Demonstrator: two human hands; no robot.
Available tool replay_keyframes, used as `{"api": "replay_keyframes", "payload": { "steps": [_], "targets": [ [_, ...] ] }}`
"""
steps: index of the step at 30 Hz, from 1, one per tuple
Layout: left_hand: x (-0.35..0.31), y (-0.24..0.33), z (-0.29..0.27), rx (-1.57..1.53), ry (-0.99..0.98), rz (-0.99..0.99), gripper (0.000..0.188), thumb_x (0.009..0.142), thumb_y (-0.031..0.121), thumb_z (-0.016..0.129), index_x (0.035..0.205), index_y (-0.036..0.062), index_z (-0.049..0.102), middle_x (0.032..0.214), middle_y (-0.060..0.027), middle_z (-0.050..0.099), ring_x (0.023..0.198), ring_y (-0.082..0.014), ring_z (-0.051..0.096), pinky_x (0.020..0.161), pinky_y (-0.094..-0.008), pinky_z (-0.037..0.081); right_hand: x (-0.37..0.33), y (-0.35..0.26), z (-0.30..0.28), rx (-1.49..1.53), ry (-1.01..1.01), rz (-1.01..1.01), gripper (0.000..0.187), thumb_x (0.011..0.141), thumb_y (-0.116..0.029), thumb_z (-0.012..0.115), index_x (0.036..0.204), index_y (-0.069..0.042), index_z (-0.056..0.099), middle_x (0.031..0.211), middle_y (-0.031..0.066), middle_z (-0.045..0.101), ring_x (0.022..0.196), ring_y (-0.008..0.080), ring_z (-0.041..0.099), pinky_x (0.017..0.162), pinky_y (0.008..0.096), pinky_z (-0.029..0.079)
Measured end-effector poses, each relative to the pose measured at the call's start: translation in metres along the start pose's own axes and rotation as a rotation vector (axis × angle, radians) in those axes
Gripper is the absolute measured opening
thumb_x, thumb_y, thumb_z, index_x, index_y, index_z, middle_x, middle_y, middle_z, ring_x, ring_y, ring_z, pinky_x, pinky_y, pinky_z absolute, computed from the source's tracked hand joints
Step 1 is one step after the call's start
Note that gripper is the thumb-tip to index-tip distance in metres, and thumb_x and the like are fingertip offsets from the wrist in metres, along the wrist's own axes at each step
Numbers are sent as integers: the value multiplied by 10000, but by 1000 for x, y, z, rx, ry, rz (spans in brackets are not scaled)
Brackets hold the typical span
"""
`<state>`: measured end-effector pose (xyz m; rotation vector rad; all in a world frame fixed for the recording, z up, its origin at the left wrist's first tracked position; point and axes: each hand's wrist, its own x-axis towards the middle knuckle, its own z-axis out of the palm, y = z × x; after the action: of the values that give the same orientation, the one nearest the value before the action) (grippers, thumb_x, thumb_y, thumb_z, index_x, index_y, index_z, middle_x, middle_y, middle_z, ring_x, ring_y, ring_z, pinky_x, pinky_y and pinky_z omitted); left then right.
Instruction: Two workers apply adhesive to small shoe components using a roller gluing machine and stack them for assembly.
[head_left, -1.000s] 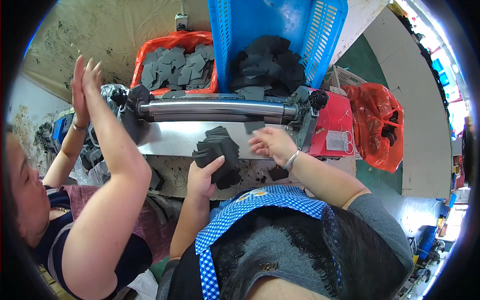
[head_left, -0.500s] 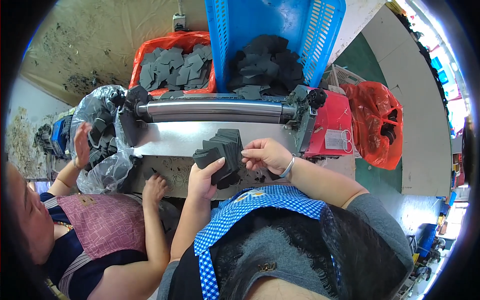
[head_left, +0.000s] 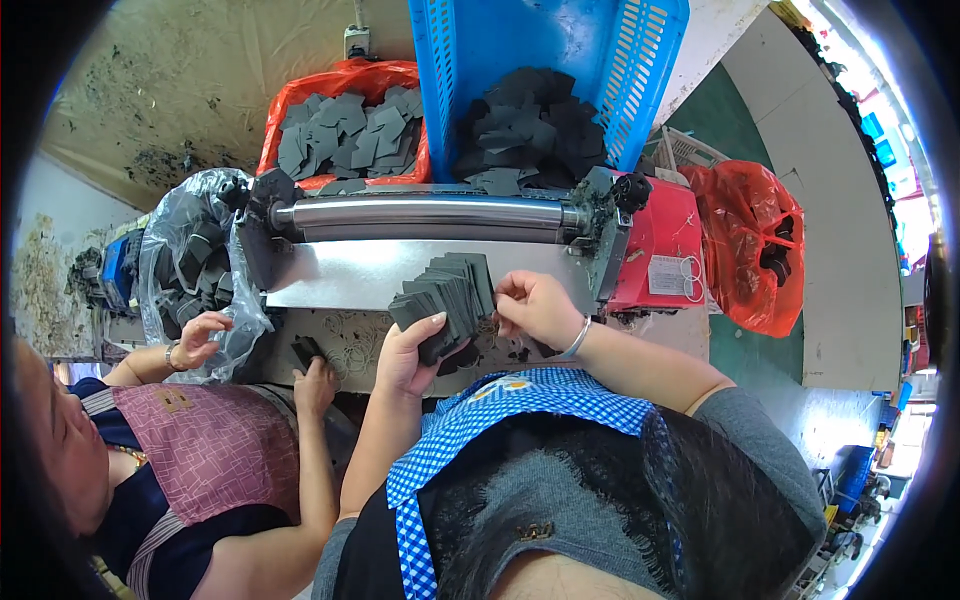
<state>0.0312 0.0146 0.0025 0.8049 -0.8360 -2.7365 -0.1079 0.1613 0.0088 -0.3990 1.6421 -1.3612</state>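
My left hand is closed round a fanned stack of thin, dark grey flat pieces, thumb on the near side. At the stack's right edge, my right hand has its thumb and fingers pinched on the outermost piece; the fingertips are partly hidden. Just beyond the stack lies the shiny metal feed plate of a roller machine. A few dark pieces sit in shadow below my hands.
Behind the machine are a red-lined bin and a blue crate, both holding grey pieces. A clear bag stands left, a red bag right. At left, a co-worker's hand holds dark pieces; the other hand is raised.
The stack in my left hand has fanned wider, its top leaning right. My right hand has shifted slightly right and up. The co-worker's raised hand has come down from the clear bag.
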Motion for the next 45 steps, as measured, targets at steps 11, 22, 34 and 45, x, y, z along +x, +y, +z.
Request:
{"api": "replay_keyframes", "payload": {
  "steps": [11, 22, 34, 45],
  "targets": [
    [-6, -22, 22, 105, 113, 251, 252, 753, -32, 619, 999, -26, 563, 952, -98, 610, 838, -176, 600, 760, -302, 493, -6, -3, 12, -528, 367, -712, 101, 745, 19, 601, 829, -2, 548, 829, 86, 583, 622, 113, 595, 522, 225, 471],
    [3, -10, 3, 129, 149, 270, 268, 748, -19, 623, 1007, -16, 552, 948, -91, 604, 835, -183, 596, 762, -306, 485, 2, 2, 1, 149, 121, -15, 67, 895, -58, 416, 922, -46, 355, 765, 146, 597, 554, 169, 614, 456, 192, 440],
    [1, -12, 1, 79, 92, 175, 279, 742, -19, 626, 1012, -18, 553, 947, -89, 602, 833, -188, 598, 756, -307, 491, 4, 4, 1, 305, -23, 123, 203, 842, -191, 601, 930, -32, 510, 770, 60, 603, 609, 131, 600, 523, 212, 462],
    [3, -16, 5, 101, 134, 193, 291, 742, 1, 650, 1015, -16, 550, 956, -91, 600, 842, -185, 592, 765, -303, 481, 6, 0, -2, 417, 115, 117, 210, 823, -182, 623, 940, -32, 534, 755, 43, 593, 662, 107, 579, 549, 196, 453]
  ]
}}
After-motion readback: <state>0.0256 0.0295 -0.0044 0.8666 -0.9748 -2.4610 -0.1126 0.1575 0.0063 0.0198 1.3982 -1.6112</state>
